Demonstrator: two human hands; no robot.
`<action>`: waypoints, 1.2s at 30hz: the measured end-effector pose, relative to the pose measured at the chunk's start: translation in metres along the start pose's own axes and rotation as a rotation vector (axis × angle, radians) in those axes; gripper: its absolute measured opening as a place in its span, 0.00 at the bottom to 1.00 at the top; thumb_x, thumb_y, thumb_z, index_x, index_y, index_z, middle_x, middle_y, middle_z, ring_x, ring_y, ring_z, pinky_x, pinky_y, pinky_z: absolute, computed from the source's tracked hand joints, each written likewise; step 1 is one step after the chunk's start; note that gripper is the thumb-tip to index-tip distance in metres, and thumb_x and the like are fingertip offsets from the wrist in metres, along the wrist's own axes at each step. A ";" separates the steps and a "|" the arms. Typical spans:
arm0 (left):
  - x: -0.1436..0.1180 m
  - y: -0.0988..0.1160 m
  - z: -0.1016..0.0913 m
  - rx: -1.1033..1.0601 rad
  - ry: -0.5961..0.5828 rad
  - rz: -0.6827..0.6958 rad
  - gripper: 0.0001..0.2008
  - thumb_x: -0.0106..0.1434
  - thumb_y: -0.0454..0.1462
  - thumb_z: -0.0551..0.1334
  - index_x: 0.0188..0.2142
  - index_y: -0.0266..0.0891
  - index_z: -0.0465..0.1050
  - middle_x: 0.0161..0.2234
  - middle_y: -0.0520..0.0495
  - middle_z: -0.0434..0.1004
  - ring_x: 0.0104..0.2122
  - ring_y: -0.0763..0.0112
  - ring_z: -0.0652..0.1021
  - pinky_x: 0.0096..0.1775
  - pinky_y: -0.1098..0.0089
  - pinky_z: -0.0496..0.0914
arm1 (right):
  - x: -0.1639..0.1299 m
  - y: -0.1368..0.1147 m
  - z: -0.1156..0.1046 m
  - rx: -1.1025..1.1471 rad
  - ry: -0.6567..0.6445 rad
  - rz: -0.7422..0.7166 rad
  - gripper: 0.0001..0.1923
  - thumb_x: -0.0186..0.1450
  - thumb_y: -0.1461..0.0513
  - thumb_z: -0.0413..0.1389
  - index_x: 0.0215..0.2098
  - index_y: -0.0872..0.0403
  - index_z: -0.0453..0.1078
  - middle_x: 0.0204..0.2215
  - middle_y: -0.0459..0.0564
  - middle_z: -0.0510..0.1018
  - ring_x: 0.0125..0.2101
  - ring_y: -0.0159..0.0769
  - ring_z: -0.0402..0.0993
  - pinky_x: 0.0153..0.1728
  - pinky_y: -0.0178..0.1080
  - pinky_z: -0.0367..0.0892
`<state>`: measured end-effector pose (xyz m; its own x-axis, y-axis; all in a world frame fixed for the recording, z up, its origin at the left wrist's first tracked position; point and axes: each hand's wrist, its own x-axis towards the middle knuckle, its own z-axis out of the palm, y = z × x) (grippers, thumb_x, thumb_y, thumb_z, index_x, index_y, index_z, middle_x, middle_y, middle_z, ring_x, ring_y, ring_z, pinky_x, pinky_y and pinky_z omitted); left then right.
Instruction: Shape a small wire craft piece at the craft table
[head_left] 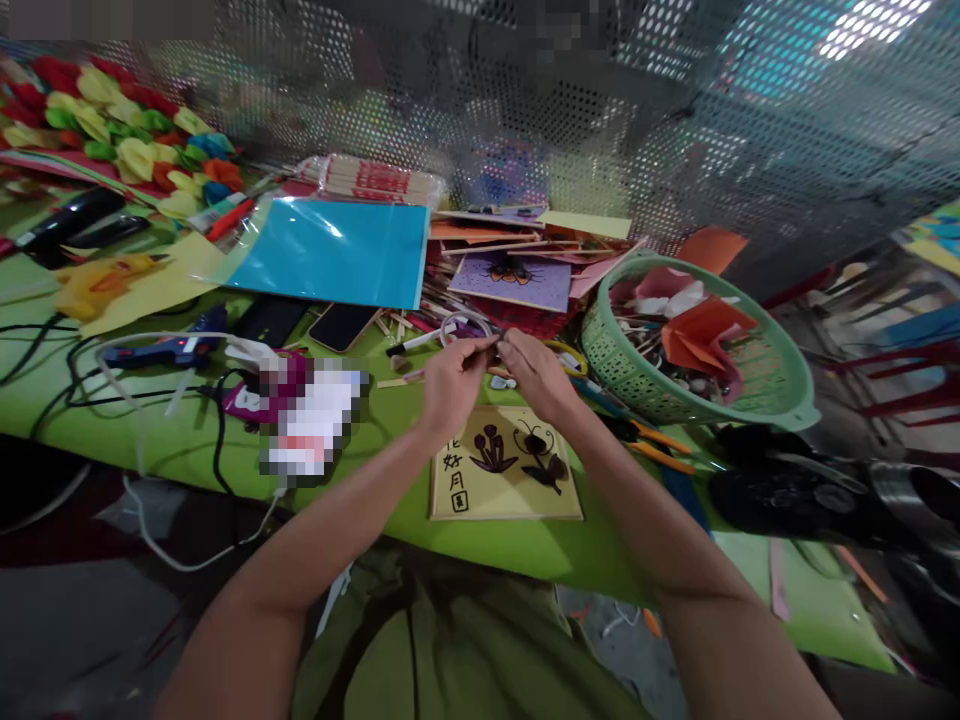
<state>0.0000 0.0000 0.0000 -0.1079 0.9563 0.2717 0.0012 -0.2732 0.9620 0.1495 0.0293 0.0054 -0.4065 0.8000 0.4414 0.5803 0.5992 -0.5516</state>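
Observation:
My left hand (452, 385) and my right hand (537, 376) meet above a yellow card (504, 495) with dark paper flowers and black characters on it. Between the fingertips of both hands I pinch a thin, small piece (496, 343); what it is cannot be made out. The card lies flat on the green table (135, 440) right in front of me. A roll of clear tape (463, 328) lies just beyond my fingers.
A green basket (750, 400) with folded red and orange paper stands at the right. Orange-handled scissors (660, 455) lie beside it. A blue glue gun (169, 350) with cables, a phone (343, 325), a blue sheet (330, 255) and paper flowers (127, 140) are at the left and back.

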 end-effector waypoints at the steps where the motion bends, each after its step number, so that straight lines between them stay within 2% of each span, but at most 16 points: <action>1: -0.001 0.000 0.000 0.022 0.009 0.016 0.09 0.63 0.29 0.64 0.34 0.42 0.83 0.38 0.46 0.85 0.39 0.66 0.83 0.46 0.64 0.76 | 0.000 0.000 0.000 0.003 -0.002 -0.001 0.22 0.75 0.45 0.38 0.28 0.47 0.50 0.26 0.45 0.66 0.29 0.37 0.63 0.33 0.40 0.61; 4: -0.004 -0.002 0.001 0.098 0.023 0.062 0.10 0.64 0.29 0.63 0.36 0.43 0.84 0.42 0.45 0.85 0.42 0.64 0.82 0.49 0.61 0.75 | -0.004 -0.001 -0.001 0.008 0.000 -0.014 0.22 0.75 0.45 0.39 0.28 0.47 0.52 0.25 0.44 0.66 0.28 0.37 0.63 0.31 0.40 0.60; 9: -0.008 -0.010 0.006 0.154 -0.027 0.054 0.11 0.65 0.29 0.63 0.39 0.43 0.83 0.42 0.43 0.85 0.41 0.63 0.83 0.49 0.60 0.76 | -0.009 0.003 -0.001 0.060 0.011 0.007 0.23 0.73 0.46 0.43 0.26 0.48 0.53 0.22 0.43 0.64 0.25 0.36 0.61 0.28 0.40 0.57; 14: -0.009 -0.014 0.008 0.146 -0.037 0.035 0.11 0.66 0.29 0.62 0.40 0.41 0.84 0.42 0.41 0.85 0.41 0.62 0.83 0.47 0.60 0.77 | -0.010 0.003 -0.003 0.089 -0.008 -0.003 0.24 0.73 0.45 0.45 0.25 0.48 0.53 0.21 0.43 0.62 0.23 0.36 0.59 0.26 0.40 0.55; 19: -0.009 -0.013 0.006 0.139 -0.034 0.057 0.10 0.65 0.29 0.63 0.40 0.41 0.84 0.42 0.42 0.86 0.41 0.63 0.83 0.48 0.61 0.77 | -0.009 0.002 -0.003 0.081 -0.014 0.040 0.23 0.73 0.45 0.45 0.25 0.48 0.53 0.22 0.44 0.64 0.25 0.37 0.62 0.28 0.41 0.57; 23: -0.005 -0.015 0.004 0.085 -0.027 0.039 0.10 0.65 0.32 0.64 0.42 0.40 0.84 0.43 0.43 0.86 0.41 0.64 0.83 0.46 0.63 0.78 | -0.007 0.001 -0.002 0.071 -0.021 0.056 0.22 0.73 0.46 0.43 0.26 0.48 0.53 0.24 0.45 0.65 0.28 0.39 0.64 0.31 0.42 0.60; 30: 0.002 -0.011 0.001 -0.134 -0.082 -0.098 0.09 0.66 0.34 0.64 0.42 0.40 0.84 0.40 0.45 0.86 0.39 0.67 0.83 0.47 0.63 0.79 | -0.002 -0.001 -0.004 0.124 -0.018 0.079 0.21 0.73 0.46 0.43 0.28 0.48 0.54 0.25 0.45 0.65 0.29 0.38 0.63 0.32 0.42 0.60; 36: 0.002 -0.011 0.001 -0.131 -0.074 -0.092 0.09 0.64 0.33 0.64 0.41 0.40 0.84 0.41 0.45 0.86 0.42 0.66 0.83 0.50 0.62 0.77 | 0.000 -0.004 -0.006 0.088 -0.029 0.081 0.20 0.73 0.47 0.43 0.28 0.47 0.51 0.25 0.45 0.64 0.30 0.39 0.61 0.34 0.42 0.59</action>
<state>0.0006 0.0050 -0.0096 -0.0282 0.9817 0.1882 -0.1352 -0.1903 0.9724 0.1515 0.0272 0.0116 -0.3814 0.8458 0.3730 0.5481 0.5319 -0.6455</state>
